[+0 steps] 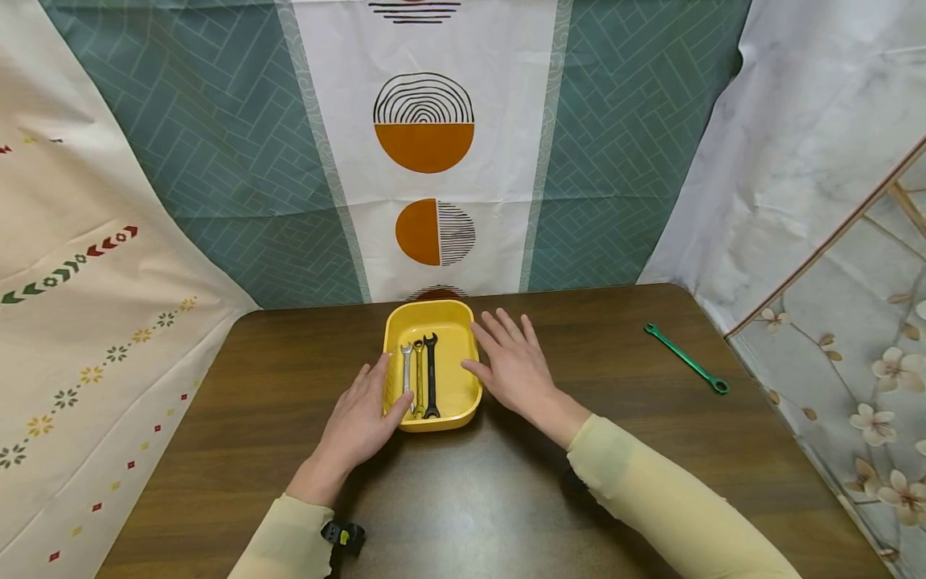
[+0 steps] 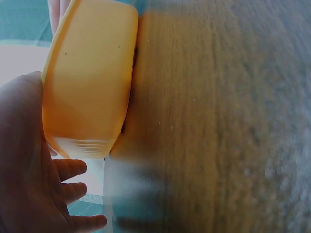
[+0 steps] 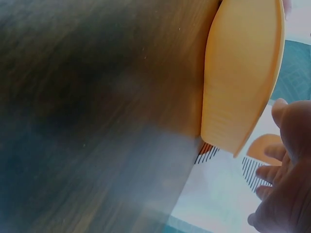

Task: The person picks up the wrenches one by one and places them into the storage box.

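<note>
A yellow plastic tray (image 1: pixel 454 386) sits on the table in the head view, its outer wall filling much of both wrist views. Inside it, on the left, a silver wrench (image 1: pixel 407 371), a gold-coloured wrench (image 1: pixel 419 382) and a black wrench (image 1: pixel 431 378) lie side by side. My left hand (image 1: pixel 359 422) is at the tray's left side, thumb over the near left rim and fingers loosely stretched along the outside. Spread fingers of my right hand (image 1: pixel 515 363) hover by the right rim; the right wrist view shows them apart from the wall.
A green wrench (image 1: pixel 686 359) lies by itself on the right part of the brown wooden table (image 1: pixel 448 507). Behind the table hangs a patterned cloth (image 1: pixel 499 145), with more cloth on the left and right sides.
</note>
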Available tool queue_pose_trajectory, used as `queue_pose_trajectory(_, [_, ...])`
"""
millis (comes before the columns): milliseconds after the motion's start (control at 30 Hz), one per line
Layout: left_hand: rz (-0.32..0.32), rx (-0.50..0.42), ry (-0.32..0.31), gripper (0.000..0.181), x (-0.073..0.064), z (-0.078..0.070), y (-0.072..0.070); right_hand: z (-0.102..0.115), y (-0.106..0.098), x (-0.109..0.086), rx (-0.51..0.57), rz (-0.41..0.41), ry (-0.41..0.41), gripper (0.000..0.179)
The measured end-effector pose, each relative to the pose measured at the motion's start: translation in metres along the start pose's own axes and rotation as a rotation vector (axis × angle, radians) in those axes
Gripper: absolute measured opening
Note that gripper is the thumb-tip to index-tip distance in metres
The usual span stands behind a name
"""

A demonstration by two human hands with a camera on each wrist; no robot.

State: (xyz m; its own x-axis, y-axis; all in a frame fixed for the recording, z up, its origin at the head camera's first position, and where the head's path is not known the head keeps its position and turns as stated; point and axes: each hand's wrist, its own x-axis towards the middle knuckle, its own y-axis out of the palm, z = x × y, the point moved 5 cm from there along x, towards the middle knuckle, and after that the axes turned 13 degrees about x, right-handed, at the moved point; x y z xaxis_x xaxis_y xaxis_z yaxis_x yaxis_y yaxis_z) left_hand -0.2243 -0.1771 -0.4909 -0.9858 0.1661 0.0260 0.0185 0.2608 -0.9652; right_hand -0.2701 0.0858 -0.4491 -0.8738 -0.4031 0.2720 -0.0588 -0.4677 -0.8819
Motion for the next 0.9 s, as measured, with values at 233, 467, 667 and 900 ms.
queue_pose_trajectory(233, [0.004,0.001,0.001,0.095,0.000,0.000,0.000,-0.006,-0.005,-0.006,-0.003,-0.005,0.006,0.072])
queue_pose_trajectory(467, [0.002,-0.010,-0.003,0.092,0.000,0.000,0.000,-0.014,-0.009,-0.010,0.010,-0.013,0.022,0.072])
queue_pose_trajectory(667, [0.006,-0.014,-0.008,0.092,0.000,0.000,0.000,-0.020,-0.012,-0.013,0.005,-0.020,0.025,0.073])
queue_pose_trajectory(900, [0.005,-0.014,-0.006,0.092,0.000,-0.001,-0.001,-0.026,-0.018,-0.018,0.023,-0.020,0.043,0.073])
